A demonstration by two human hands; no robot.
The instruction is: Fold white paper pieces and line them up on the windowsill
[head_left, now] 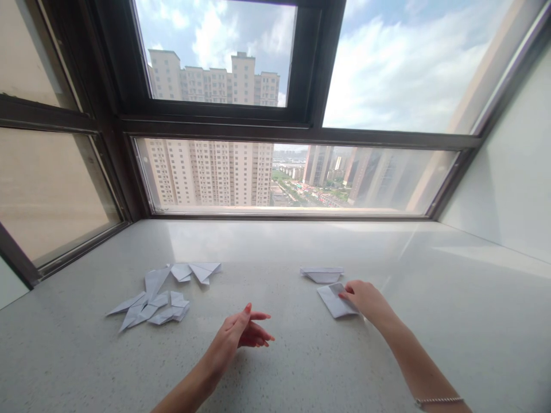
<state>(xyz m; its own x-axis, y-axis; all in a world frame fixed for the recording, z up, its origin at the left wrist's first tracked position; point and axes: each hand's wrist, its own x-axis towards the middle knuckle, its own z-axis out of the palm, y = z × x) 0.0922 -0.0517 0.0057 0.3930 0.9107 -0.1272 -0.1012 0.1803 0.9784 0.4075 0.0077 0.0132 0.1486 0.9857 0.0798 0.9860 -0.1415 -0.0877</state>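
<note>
At the right, my right hand (365, 298) pinches the edge of a folded white paper (334, 299), its thumb and fingers closed at the paper's upper right. Just behind it lies a boat-shaped folded paper (322, 275), which the hand does not touch. My left hand (243, 330) hovers over the middle of the sill with its fingers loosely stretched out, holding nothing. To its left sit several origami pieces of white paper (148, 307), pointed and overlapping. Behind these are more folded pieces, one with a triangular flap (205, 269).
The pale speckled windowsill (267, 384) carries all the paper pieces. Dark window frames (293, 132) and glass panes bound it at the back and left. A white wall (512, 189) rises at the right. Tall buildings (210, 172) stand outside.
</note>
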